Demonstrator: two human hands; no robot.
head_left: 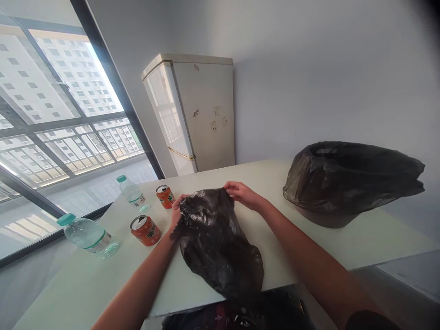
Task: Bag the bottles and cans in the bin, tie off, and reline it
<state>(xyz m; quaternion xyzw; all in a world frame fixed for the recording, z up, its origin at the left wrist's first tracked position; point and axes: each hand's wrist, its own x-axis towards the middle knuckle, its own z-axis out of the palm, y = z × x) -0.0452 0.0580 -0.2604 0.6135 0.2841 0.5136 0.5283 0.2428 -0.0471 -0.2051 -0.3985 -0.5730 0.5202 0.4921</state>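
A black plastic garbage bag (220,243) hangs between my hands over the front part of the table, its lower end drooping past the near edge. My left hand (176,211) is closed on the bag's upper left edge, partly covered by the plastic. At the upper right corner, my right hand (242,194) pinches the rim between thumb and fingers. Just left of my left hand stand two orange soda cans, a nearer can (145,230) and a farther can (165,197).
Two clear plastic bottles with green caps, a near bottle (90,236) and a far bottle (132,193), are at the table's left. A bin (325,217) lined with a black bag (343,183) stands at right. Behind the white table (268,176) is a refrigerator (206,114).
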